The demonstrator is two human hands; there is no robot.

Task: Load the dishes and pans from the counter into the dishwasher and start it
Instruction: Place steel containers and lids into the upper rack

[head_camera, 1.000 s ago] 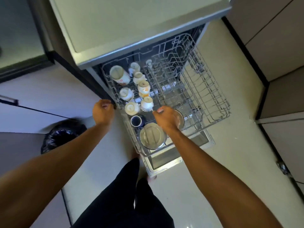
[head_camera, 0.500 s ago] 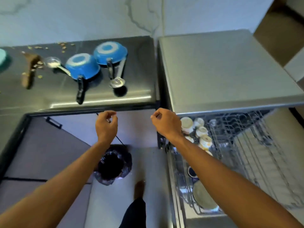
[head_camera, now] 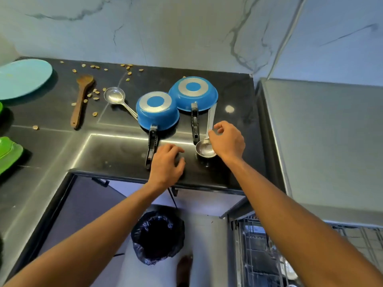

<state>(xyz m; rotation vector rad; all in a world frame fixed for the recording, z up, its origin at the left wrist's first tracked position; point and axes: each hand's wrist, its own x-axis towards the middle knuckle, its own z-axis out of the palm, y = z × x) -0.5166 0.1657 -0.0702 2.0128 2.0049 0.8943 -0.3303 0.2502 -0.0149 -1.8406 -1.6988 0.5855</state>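
Two blue pans lie upside down on the black counter (head_camera: 116, 154): the left pan (head_camera: 157, 109) and the right pan (head_camera: 193, 93), each with a black handle pointing toward me. A steel ladle (head_camera: 205, 150) lies beside the right pan's handle. My left hand (head_camera: 165, 162) hovers with relaxed fingers just right of the left pan's handle end and holds nothing. My right hand (head_camera: 227, 139) is over the ladle, thumb and forefinger loosely curled at its handle. The ladle still lies flat. The dishwasher (head_camera: 321, 141) stands to the right, and its pulled-out rack (head_camera: 290, 255) shows at the bottom right.
A second steel ladle (head_camera: 114, 95), a wooden spoon (head_camera: 80, 100) and scattered seeds lie on the counter's left half. A teal plate (head_camera: 22, 77) and green dishes (head_camera: 8, 152) sit at the far left. A bin with a black bag (head_camera: 157, 239) stands on the floor below the counter edge.
My view has lifted from the dishwasher rack to the counter. Both hands left the rack and rose over the counter edge, the left toward the pan handle, the right onto the ladle.
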